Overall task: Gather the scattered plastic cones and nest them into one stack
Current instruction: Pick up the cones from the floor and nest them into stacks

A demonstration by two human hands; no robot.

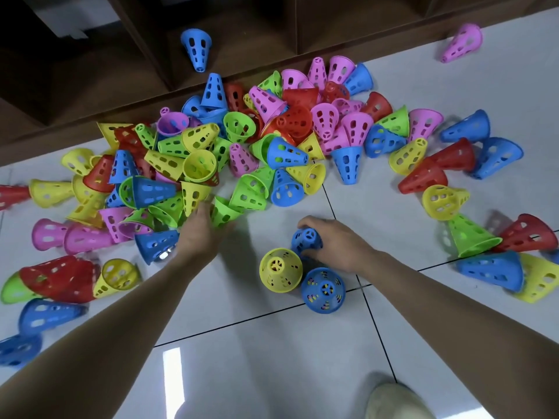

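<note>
Head view: right hand (335, 243) grips a blue cone (306, 239); left hand (199, 229), fingers extended, reaches a green cone (225, 211). Beyond both, most cones (272, 137) remain scattered.

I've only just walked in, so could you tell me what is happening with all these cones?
A person is sorting plastic cones on a tiled floor. The right hand grips an upright blue cone, beside an upright yellow cone and another blue stack that seems to hold other colours nested inside. The left hand reaches into the big mixed pile, touching a green cone. Most cones lie scattered.
</note>
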